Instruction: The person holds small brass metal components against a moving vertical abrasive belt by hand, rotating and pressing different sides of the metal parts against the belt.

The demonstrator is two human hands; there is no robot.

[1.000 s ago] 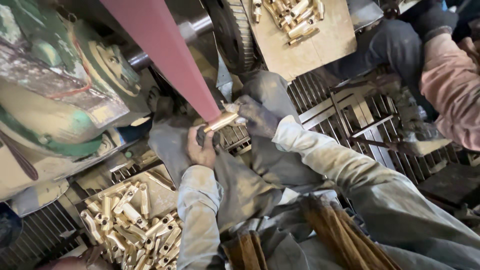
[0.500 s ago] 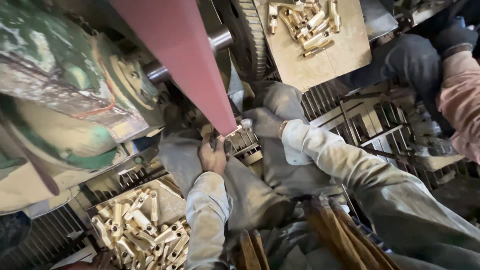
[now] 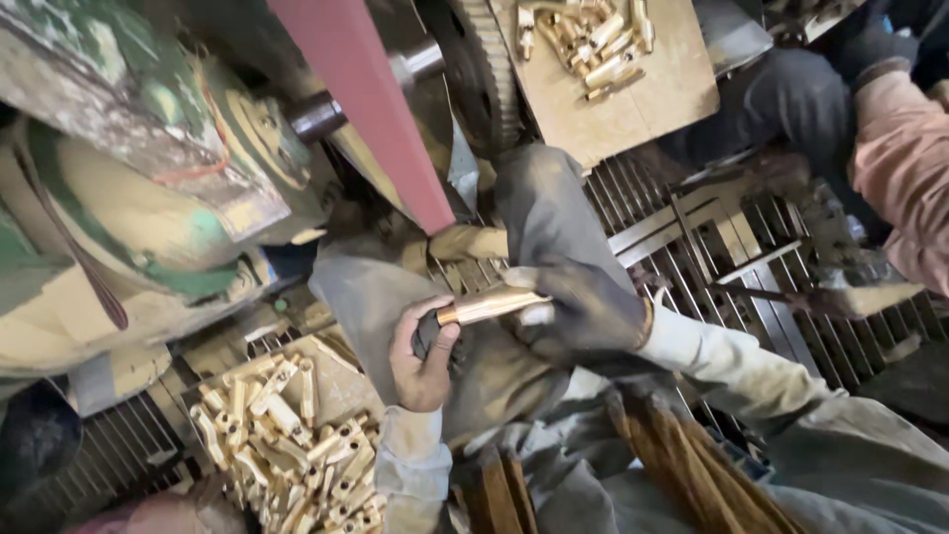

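**Clerk:** Item one, what the hands hold?

**Me:** One brass rod, polished, tube-like. My left hand is closed round a dark grip at its near end; my right hand, in a grimy glove, is clenched over the far end. The rod sits between them, just below the lower end of the red sanding belt and apart from it.

**Clerk:** Orientation?

**Me:** Long axis close to level across the view, rising slightly toward the right hand. The dark-gripped end points toward my left, the bare end into the glove.

**Clerk:** Hazards, as you judge them?

**Me:** First, the belt could snatch the rod if I present it end-on or with a slack grip; it might be flung or twisted out. Second, the left hand is bare and near the belt's edge, so a slip would risk a skinned knuckle. Third, loose sleeve cloth near the toothed wheel could catch.

**Clerk:** Other stock?

**Me:** Heap of brass pieces lower left; more on a cardboard sheet above. Another person's pink sleeve at right.
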